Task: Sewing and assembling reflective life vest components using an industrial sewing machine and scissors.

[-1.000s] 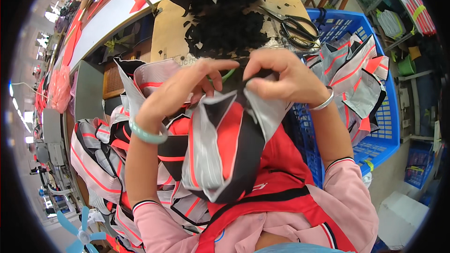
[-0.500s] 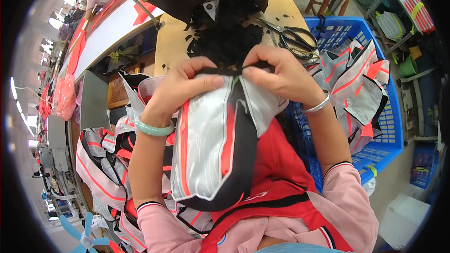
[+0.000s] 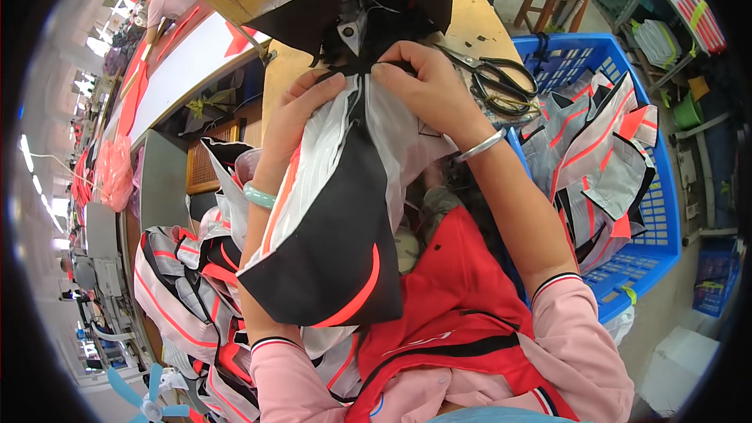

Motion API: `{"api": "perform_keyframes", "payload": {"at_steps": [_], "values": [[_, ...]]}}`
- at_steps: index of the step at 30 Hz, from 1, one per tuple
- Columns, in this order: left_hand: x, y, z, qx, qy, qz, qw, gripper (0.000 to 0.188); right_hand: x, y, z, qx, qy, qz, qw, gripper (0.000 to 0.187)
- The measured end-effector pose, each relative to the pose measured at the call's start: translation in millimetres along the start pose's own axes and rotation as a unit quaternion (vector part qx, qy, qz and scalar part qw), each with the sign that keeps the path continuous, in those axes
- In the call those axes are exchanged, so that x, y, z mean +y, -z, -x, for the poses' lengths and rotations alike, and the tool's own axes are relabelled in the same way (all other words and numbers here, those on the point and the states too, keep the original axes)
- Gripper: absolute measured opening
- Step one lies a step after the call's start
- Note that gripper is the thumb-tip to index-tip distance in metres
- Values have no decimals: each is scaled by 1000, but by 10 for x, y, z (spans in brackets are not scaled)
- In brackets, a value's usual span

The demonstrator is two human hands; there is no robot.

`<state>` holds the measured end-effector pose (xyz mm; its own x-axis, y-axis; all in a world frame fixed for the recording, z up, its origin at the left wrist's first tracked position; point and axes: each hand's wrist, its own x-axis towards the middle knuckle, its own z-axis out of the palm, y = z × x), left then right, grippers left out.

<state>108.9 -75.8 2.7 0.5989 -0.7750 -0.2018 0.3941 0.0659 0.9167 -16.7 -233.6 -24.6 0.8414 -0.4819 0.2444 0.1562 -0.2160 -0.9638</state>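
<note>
A sewn fabric piece (image 3: 333, 254), white and black with a coral curve, hangs from both my hands. My left hand (image 3: 299, 113) pinches its black top edge between thumb and fingers. On the other side my right hand (image 3: 429, 88) pinches the same edge, thumb and forefinger closed. The edge sits just under the pointed metal part of a machine (image 3: 352, 31), close to it; whether they touch I cannot tell. Black fabric scraps lie around that spot, mostly hidden by my hands. Black-handled scissors (image 3: 501, 77) rest on the wooden table right of my right hand.
To the right a blue plastic basket (image 3: 666, 244) holds several similar pieces. A heap of such pieces (image 3: 176, 290) lies at my left. A long white table (image 3: 184, 59) runs at the far left, with a person bent over it. A blue fan (image 3: 149, 403) stands lower left.
Both hands have moved forward, bringing the fabric edge up to the machine's metal tip. The piece has twisted, so its black end with the coral curve now faces up.
</note>
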Motion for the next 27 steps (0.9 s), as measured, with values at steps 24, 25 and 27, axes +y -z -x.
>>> {"api": "perform_keyframes", "payload": {"at_steps": [24,25,27], "values": [[123,370,-20,-31,-53,-84,995,23,-35,377,76,-102,7,-17,995,25],[111,389,57,-42,-23,-115,992,23,-59,411,176,-187,3,-18,982,26],[-12,235,169,-27,-6,-148,989,27,-122,490,351,-273,-96,-68,955,27]]}}
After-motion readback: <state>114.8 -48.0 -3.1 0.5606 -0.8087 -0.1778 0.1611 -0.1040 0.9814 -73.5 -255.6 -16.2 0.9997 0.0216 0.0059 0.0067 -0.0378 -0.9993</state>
